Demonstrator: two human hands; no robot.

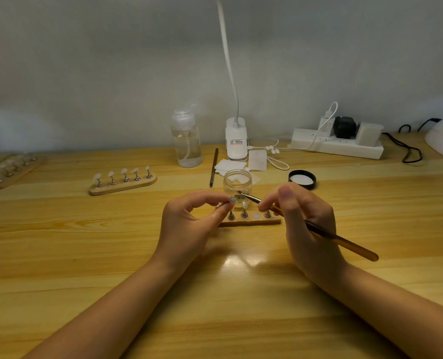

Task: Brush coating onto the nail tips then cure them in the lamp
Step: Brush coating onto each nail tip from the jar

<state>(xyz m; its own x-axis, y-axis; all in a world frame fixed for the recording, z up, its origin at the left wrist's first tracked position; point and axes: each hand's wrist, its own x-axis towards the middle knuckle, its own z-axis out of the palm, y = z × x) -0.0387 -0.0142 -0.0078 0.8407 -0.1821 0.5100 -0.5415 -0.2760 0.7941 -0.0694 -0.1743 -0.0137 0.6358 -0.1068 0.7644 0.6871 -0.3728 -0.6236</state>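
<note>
Pinching a nail tip (231,199) in my left hand (189,229) — brush (316,228) gripped in my right hand (308,229), bristles just right of it.

- Dim, warm, uneven light.
- Bright glare patch on the table (241,260) between the forearms.
- Soft focus throughout; far left corner blurred.
- Wide-angle bending at the edges.
</note>
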